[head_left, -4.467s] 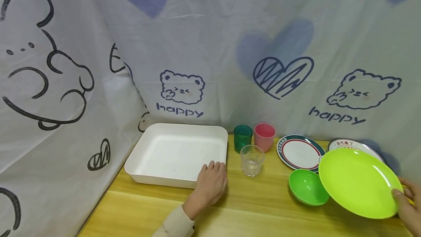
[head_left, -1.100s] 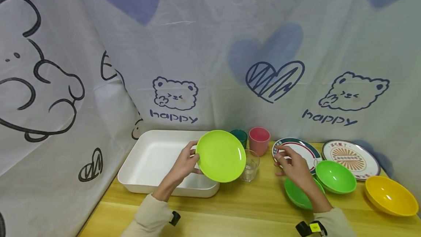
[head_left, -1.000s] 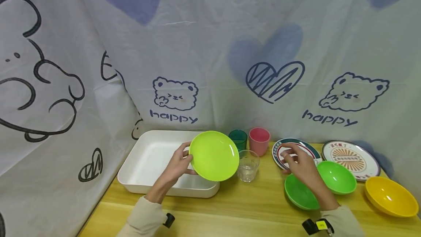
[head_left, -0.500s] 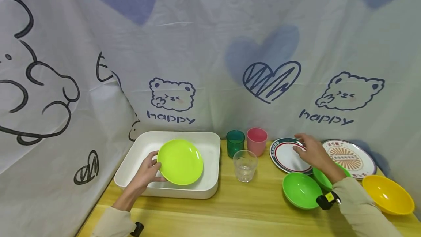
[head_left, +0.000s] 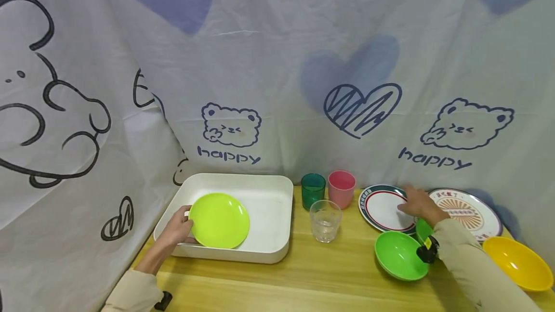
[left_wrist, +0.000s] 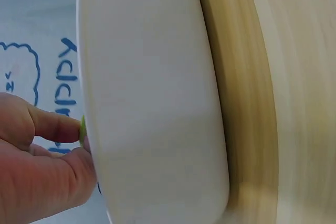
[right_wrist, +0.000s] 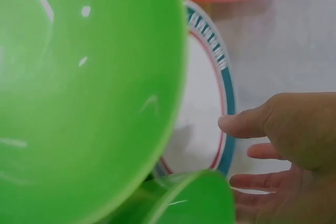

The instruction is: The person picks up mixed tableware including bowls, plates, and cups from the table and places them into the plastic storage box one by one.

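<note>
My left hand [head_left: 177, 227] pinches the left edge of a lime-green plate [head_left: 219, 220], which is tilted low inside the white rectangular tray [head_left: 270, 255]. The left wrist view shows the thumb and a finger on the plate's edge [left_wrist: 82, 131], the rest hidden behind the tray wall. At the right back, my right hand [head_left: 421, 204] reaches to the far right rim of a white plate with a teal border [head_left: 383, 212]. In the right wrist view the thumb [right_wrist: 239, 123] lies over that rim, while the other fingers extend loosely beside it.
Between tray and plates stand a dark green cup [head_left: 313, 192], a pink cup [head_left: 341, 189] and a clear glass [head_left: 325, 223]. A green bowl [head_left: 400, 256], another green bowl [head_left: 422, 231], a yellow bowl [head_left: 518, 265] and a sunburst-patterned plate [head_left: 470, 213] surround the right arm.
My left hand has carried the lime-green plate leftward from over the tray's right side and lowered it into the tray. My right hand has moved right and back to the teal-bordered plate's rim.
</note>
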A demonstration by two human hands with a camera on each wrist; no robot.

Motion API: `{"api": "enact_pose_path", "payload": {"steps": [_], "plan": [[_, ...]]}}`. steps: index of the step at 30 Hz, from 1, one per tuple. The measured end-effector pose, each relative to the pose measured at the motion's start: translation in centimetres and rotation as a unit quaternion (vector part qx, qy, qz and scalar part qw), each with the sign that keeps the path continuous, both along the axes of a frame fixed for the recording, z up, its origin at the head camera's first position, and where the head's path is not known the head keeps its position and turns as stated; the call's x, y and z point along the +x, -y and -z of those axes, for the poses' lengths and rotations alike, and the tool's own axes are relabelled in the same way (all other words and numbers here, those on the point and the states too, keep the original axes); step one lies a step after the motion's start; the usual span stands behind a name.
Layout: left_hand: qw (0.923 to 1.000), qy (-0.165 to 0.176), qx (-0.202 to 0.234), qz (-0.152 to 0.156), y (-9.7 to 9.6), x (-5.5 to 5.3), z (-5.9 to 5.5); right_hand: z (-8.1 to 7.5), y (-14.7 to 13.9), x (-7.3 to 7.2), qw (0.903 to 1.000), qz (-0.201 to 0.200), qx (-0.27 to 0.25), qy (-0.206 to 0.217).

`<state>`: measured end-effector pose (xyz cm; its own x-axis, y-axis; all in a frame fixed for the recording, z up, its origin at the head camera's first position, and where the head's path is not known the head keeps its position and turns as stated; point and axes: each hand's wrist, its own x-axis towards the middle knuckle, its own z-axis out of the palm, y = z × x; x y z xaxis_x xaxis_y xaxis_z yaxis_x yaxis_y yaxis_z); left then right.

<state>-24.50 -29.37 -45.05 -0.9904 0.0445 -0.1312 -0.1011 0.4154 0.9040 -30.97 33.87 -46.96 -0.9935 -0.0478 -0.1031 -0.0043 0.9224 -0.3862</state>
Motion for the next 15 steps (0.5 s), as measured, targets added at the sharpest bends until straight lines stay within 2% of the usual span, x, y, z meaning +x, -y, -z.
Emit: {"api": "enact_pose_path", "payload": {"steps": [3, 6, 8, 11, 15], "plan": [[0.9979, -0.001, -0.065, 0.009, 0.6, -0.6, 0.0, 0.4, -0.6, -0.1, 0.9999, 0.005, 0.002, 0.012], [0.9903, -0.011, -0.137, 0.018, 1.2, -1.4, -0.1, 0.6, -0.8, -0.1, 0.9997, 0.018, 0.005, 0.013], [0.985, -0.015, -0.17, 0.027, 1.4, -2.0, -0.1, 0.6, -0.8, -0.1, 0.9995, 0.025, 0.013, 0.013], [0.9856, 0.005, -0.163, 0.045, 1.6, -2.4, -0.1, 0.8, -1.0, -0.2, 0.9992, 0.029, 0.025, 0.01], [0.9889, 0.052, -0.123, 0.064, 1.8, -2.4, -0.2, 1.0, -1.2, -0.3, 0.9991, 0.023, 0.035, 0.0]]}}
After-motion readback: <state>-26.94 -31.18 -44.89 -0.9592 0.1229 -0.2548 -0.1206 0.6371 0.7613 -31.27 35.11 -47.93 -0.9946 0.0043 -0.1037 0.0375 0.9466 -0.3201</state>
